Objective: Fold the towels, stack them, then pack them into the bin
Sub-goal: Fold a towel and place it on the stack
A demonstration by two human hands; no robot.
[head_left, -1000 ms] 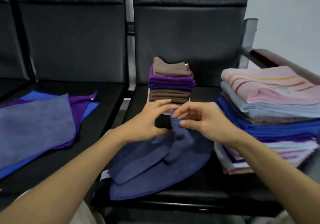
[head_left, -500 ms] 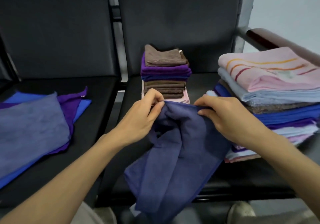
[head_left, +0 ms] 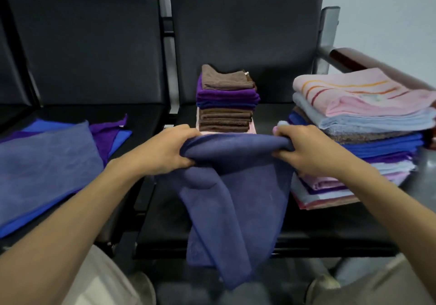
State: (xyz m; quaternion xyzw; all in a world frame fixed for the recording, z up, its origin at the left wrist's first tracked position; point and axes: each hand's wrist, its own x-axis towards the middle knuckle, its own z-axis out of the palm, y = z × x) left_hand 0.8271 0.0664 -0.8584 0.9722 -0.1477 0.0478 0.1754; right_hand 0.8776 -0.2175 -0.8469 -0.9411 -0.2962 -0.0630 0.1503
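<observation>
A dark blue towel hangs in front of the middle seat, its lower end past the seat's front edge. My left hand grips its upper left corner and my right hand grips the upper right corner, stretching the top edge between them. Behind the hands stands a small stack of folded towels, brown, purple and blue. A taller pile of larger towels, pink on top, sits to the right. No bin is in view.
Unfolded blue, grey-blue and purple towels lie flat on the left seat. Black chair backs rise behind. A dark red armrest sits at the far right. My knees and shoes show at the bottom.
My hands have moved apart and lifted the dark blue towel off the seat; it now hangs stretched between them instead of lying bunched.
</observation>
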